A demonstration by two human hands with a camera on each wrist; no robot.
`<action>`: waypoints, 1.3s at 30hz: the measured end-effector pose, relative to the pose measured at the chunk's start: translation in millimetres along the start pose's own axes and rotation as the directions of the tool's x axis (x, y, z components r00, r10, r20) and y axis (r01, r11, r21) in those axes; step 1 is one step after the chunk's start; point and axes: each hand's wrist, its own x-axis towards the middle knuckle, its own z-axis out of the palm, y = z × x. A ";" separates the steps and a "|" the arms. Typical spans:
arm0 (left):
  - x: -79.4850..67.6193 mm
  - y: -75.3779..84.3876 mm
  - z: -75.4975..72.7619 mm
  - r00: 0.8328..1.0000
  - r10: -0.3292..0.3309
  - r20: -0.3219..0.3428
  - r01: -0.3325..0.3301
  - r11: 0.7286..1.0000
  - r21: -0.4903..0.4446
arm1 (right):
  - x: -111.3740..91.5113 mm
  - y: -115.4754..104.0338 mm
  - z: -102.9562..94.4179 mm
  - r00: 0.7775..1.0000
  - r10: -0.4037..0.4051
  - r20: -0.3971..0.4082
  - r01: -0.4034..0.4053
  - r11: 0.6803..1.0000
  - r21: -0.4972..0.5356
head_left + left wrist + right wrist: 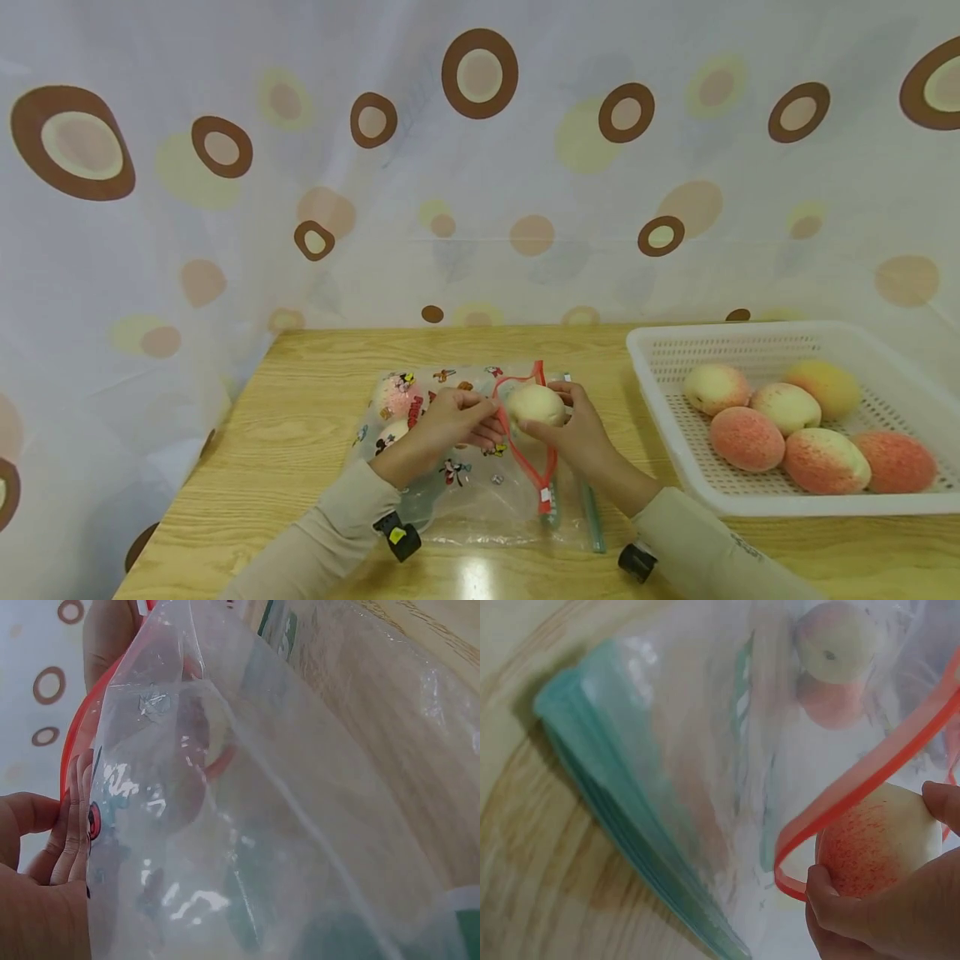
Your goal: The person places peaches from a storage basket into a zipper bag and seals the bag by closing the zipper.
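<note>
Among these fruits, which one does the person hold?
The pale fruit in the right hand, beside the red strip; the others lie in the basket or bag.

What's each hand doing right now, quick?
Left hand: closed, pinching the red rim of the clear bag.
Right hand: closed around a peach, holding it at the bag's opening.

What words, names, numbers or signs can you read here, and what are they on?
None can be read for sure.
Small red lettering on the clear plastic bag with colourful cartoon prints: too small and blurred to read.
Small dark mark on the long beige right sleeve: too small to tell whether it is letters.
</note>
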 end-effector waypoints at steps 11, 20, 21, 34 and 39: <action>3.6 -4.2 2.2 1.000 0.015 0.015 -0.016 1.000 0.021 | 8.5 10.5 4.4 0.995 0.096 -0.007 -0.096 0.994 0.047; 3.7 -3.0 3.4 1.000 0.023 0.007 -0.023 1.000 0.007 | 12.3 11.5 -0.6 0.997 0.079 0.023 -0.080 0.997 0.019; 3.8 -2.7 3.6 1.000 0.021 0.006 -0.021 1.000 0.007 | 11.8 11.5 -0.8 0.996 0.081 0.024 -0.081 0.997 0.013; 2.7 -1.8 3.6 1.000 0.009 -0.003 -0.009 1.000 0.015 | 6.4 10.4 -1.2 0.997 0.072 0.034 -0.072 0.997 -0.008; 0.0 -2.4 2.7 1.000 0.008 -0.004 -0.008 1.000 0.014 | 6.2 12.2 -0.9 0.997 0.064 0.032 -0.063 0.998 -0.021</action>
